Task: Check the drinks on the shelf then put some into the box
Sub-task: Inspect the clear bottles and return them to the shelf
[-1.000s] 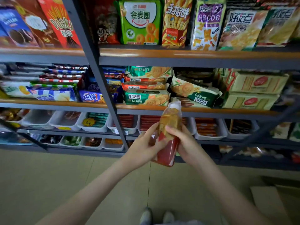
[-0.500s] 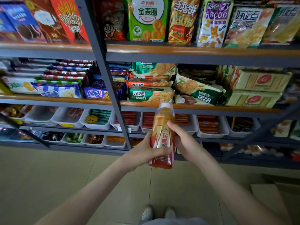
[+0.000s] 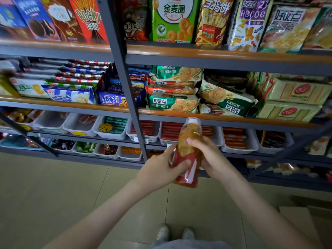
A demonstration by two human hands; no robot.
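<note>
Both hands clasp one clear plastic bottle of amber drink with a red label and white cap (image 3: 188, 155), upright before the grey metal shelf's (image 3: 215, 121) wooden front edge: left hand (image 3: 159, 169) wraps the label, right hand (image 3: 208, 155) apparently grips behind.

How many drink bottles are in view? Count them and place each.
1: the drink bottle, held between the left hand and right hand before the shelf. Others may be hidden.
</note>
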